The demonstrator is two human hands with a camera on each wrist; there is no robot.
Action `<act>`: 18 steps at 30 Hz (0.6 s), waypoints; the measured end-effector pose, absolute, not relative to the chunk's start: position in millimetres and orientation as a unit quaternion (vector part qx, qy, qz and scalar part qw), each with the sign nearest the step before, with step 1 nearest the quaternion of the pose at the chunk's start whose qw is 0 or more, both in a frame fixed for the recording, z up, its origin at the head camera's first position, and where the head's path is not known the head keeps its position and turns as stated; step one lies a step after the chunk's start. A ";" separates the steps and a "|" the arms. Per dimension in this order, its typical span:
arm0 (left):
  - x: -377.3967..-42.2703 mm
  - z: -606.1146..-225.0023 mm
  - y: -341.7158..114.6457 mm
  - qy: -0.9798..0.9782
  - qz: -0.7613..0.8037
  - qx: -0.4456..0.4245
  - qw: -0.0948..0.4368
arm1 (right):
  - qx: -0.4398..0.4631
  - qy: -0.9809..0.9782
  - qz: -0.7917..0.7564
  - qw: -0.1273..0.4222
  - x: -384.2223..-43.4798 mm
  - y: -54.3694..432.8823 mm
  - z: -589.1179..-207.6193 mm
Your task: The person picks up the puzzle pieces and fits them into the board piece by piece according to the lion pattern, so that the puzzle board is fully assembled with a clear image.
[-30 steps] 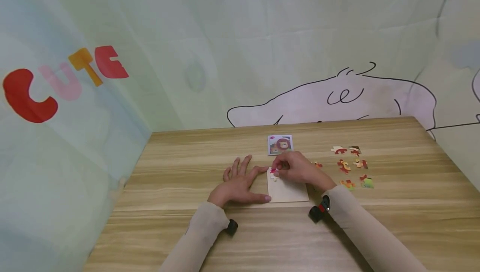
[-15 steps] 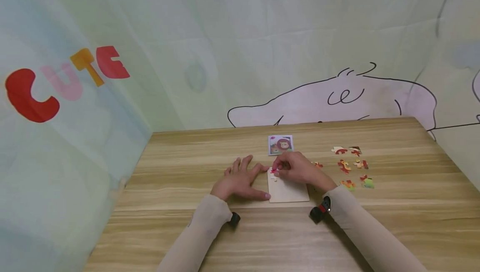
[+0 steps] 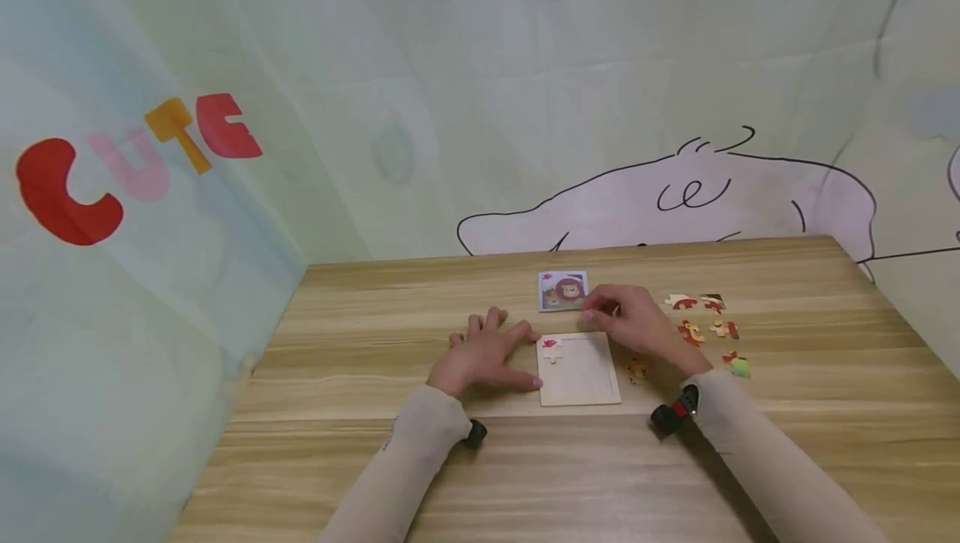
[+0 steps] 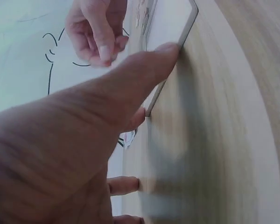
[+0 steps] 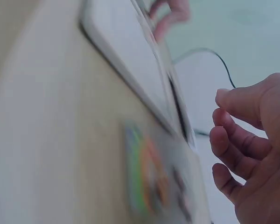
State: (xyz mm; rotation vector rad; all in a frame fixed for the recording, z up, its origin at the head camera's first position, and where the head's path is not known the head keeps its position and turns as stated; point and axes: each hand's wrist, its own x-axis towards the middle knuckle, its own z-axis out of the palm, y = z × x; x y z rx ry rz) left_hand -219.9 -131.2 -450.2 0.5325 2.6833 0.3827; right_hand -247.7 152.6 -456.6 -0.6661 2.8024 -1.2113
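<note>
A shallow wooden puzzle tray [image 3: 581, 381] lies flat on the table, with one pink-and-white puzzle piece [image 3: 552, 351] in its upper left corner. My left hand [image 3: 483, 362] is spread on the tabletop; its thumb and index finger touch the tray's left edge. In the left wrist view the thumb presses against the rim of the tray [image 4: 168, 28]. Above the tray's upper right corner is my right hand [image 3: 637, 322], its fingers loosely bent. The right wrist view shows nothing between the thumb and fingers of this hand [image 5: 266, 154].
A lion picture card [image 3: 562, 291] lies just beyond the tray. Loose puzzle pieces [image 3: 691, 332] are spread at the right, several of them. An orange piece [image 3: 637, 371] lies beside the tray's right edge, below my right forearm. A printed cloth [image 3: 375, 93] hangs behind the table.
My right hand has let go of the pink-and-white puzzle piece in the tray's corner and moved right, uncovering the tray. The left hand stays at the tray's edge.
</note>
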 end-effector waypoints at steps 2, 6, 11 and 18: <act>-221.3 -452.3 -132.5 0.954 0.150 0.186 0.182 | -0.200 0.903 -0.381 -0.003 -249.4 166.8 -453.2; -222.1 -453.3 -135.5 0.951 0.188 0.174 0.171 | -0.166 0.918 -0.361 -0.011 -253.1 196.2 -446.9; -218.5 -446.2 -133.0 0.949 0.233 0.146 0.153 | -0.122 0.936 -0.331 -0.008 -259.6 227.9 -442.6; -214.4 -443.5 -120.7 0.951 0.266 0.095 0.127 | -0.108 0.950 -0.292 0.011 -264.8 259.7 -444.0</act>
